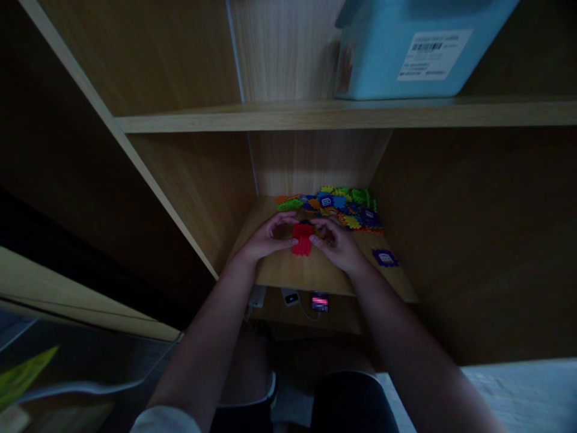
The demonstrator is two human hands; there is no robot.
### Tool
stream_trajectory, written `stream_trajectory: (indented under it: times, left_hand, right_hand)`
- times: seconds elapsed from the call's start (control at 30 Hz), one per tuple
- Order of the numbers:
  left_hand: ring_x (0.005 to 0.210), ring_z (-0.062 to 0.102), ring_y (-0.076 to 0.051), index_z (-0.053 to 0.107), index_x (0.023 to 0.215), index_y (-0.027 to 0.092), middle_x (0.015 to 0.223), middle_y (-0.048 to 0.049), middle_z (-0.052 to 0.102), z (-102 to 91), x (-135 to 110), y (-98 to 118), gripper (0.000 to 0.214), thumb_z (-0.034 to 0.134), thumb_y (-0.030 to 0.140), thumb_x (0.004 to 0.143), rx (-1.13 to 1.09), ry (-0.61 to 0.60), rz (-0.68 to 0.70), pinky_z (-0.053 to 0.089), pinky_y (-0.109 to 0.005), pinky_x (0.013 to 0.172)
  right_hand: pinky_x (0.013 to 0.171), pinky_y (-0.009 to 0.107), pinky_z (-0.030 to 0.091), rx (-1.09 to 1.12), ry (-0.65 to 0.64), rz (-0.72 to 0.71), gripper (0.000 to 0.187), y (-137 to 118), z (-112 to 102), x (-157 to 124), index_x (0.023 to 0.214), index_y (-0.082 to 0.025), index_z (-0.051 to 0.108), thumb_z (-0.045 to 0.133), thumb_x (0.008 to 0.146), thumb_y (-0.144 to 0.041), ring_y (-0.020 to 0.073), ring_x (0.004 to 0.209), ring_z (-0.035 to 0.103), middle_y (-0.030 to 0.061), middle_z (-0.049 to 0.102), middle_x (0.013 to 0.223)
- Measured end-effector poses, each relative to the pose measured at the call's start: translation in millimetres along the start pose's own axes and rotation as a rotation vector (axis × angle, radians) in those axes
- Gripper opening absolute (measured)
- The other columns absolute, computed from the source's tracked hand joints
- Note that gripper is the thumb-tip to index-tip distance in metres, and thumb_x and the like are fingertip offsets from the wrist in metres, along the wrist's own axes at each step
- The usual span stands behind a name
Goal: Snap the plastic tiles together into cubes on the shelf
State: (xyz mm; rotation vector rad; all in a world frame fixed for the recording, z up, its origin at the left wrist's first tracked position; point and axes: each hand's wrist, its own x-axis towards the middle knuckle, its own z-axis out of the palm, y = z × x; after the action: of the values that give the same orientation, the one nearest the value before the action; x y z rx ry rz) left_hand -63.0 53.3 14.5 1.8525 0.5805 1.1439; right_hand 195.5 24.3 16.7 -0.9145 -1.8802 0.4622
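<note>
Both my hands meet at a red plastic block piece (302, 239) above the wooden shelf board (288, 273). My left hand (269, 236) has its thumb against the piece's left side, its fingers curved behind. On the right side, the thumb and fingers of my right hand (336, 242) touch the same piece. A small dark part shows at the piece's top edge; its kind is too small to tell. Just beyond my hands lies a heap of colourful interlocking plastic pieces (351, 221), in green, blue, orange and yellow. A single purple piece with a window pattern (384, 258) lies to the right.
A light blue bin (406, 66) with a barcode label stands on the upper shelf (288, 117). Cabinet side walls enclose my hands left and right. Below the board are a lit phone (320, 302), a white device with a small display (291, 297) and a cable.
</note>
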Motion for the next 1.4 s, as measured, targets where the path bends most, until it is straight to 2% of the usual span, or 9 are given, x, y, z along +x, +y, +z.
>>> stream_trajectory:
  times: [0.6, 0.73, 0.83, 0.97, 1.1, 1.17, 1.23, 1.3, 1.4]
  left_hand:
    - [0.133, 0.060, -0.026, 0.060, 0.145, 0.026, 0.132, -0.0109, 0.069, 1.6, 1, 6, 0.075, 0.093, 0.036, 0.079, -0.011, 0.003, -0.041, 0.040, -0.047, 0.120]
    - [0.134, 0.060, -0.027, 0.061, 0.142, 0.025, 0.136, -0.0120, 0.068, 0.9, 0, 11, 0.062, 0.083, 0.046, 0.089, -0.038, 0.031, -0.079, 0.042, -0.045, 0.118]
    - [0.133, 0.061, -0.027, 0.063, 0.137, 0.023, 0.133, -0.0113, 0.070, -2.3, 2, 7, 0.049, 0.065, 0.054, 0.100, 0.022, 0.153, -0.093, 0.041, -0.045, 0.120]
    - [0.119, 0.066, -0.025, 0.068, 0.119, 0.020, 0.123, -0.0101, 0.073, -7.6, 5, -7, 0.037, 0.057, 0.051, 0.103, 0.298, 0.370, -0.150, 0.047, -0.041, 0.112]
    - [0.112, 0.067, -0.023, 0.071, 0.104, 0.020, 0.115, -0.0095, 0.075, -11.4, 7, -18, 0.032, 0.047, 0.041, 0.106, 0.500, 0.405, -0.191, 0.048, -0.038, 0.106]
    - [0.104, 0.068, -0.023, 0.072, 0.099, 0.019, 0.108, -0.0092, 0.075, -13.0, 8, -21, 0.030, 0.048, 0.036, 0.104, 0.517, 0.414, -0.233, 0.050, -0.037, 0.101]
    - [0.098, 0.068, -0.023, 0.072, 0.096, 0.019, 0.101, -0.0084, 0.075, -14.7, 9, -24, 0.027, 0.050, 0.034, 0.101, 0.525, 0.429, -0.284, 0.050, -0.036, 0.094]
    - [0.093, 0.067, -0.022, 0.072, 0.093, 0.019, 0.096, -0.0073, 0.074, -16.0, 10, -26, 0.024, 0.053, 0.034, 0.099, 0.534, 0.438, -0.318, 0.050, -0.034, 0.088]
    - [0.086, 0.065, -0.020, 0.072, 0.091, 0.019, 0.090, -0.0053, 0.073, -16.6, 10, -28, 0.024, 0.055, 0.036, 0.097, 0.542, 0.428, -0.339, 0.048, -0.031, 0.081]
  right_hand:
    - [0.085, 0.037, 0.056, -0.008, -0.051, 0.021, 0.043, 2, 3, 0, 0.128, -0.027, 0.069, 0.072, 0.095, -0.054, 0.0217, 0.095, 0.064, 0.0062, 0.066, 0.110]
    - [0.088, 0.038, 0.056, -0.020, -0.042, 0.013, 0.042, 1, 2, 0, 0.126, -0.026, 0.069, 0.065, 0.099, -0.057, 0.0222, 0.097, 0.066, 0.0068, 0.067, 0.110]
    - [0.095, 0.040, 0.054, -0.068, 0.078, 0.026, 0.041, 3, 0, 1, 0.120, -0.025, 0.069, 0.049, 0.107, -0.058, 0.0244, 0.104, 0.067, 0.0087, 0.070, 0.112]
    - [0.092, 0.040, 0.054, -0.126, 0.400, 0.144, 0.050, 11, -4, 1, 0.110, -0.024, 0.068, 0.033, 0.111, -0.060, 0.0258, 0.101, 0.068, 0.0104, 0.074, 0.110]
    - [0.084, 0.038, 0.053, -0.199, 0.606, 0.257, 0.051, 25, -16, 3, 0.101, -0.021, 0.069, 0.033, 0.111, -0.055, 0.0253, 0.089, 0.068, 0.0099, 0.076, 0.097]
    - [0.084, 0.039, 0.052, -0.291, 0.576, 0.289, 0.045, 32, -26, 3, 0.100, -0.021, 0.071, 0.036, 0.109, -0.048, 0.0261, 0.088, 0.068, 0.0110, 0.076, 0.096]
    - [0.083, 0.039, 0.052, -0.406, 0.465, 0.291, 0.038, 39, -37, 1, 0.099, -0.021, 0.073, 0.041, 0.105, -0.040, 0.0268, 0.087, 0.068, 0.0122, 0.077, 0.097]
    - [0.086, 0.041, 0.052, -0.542, 0.354, 0.243, 0.032, 42, -45, -3, 0.097, -0.020, 0.075, 0.046, 0.101, -0.033, 0.0281, 0.088, 0.067, 0.0142, 0.076, 0.097]
    - [0.091, 0.044, 0.051, -0.710, 0.300, 0.185, 0.028, 41, -48, -12, 0.099, -0.018, 0.077, 0.049, 0.097, -0.024, 0.0297, 0.092, 0.065, 0.0165, 0.075, 0.100]
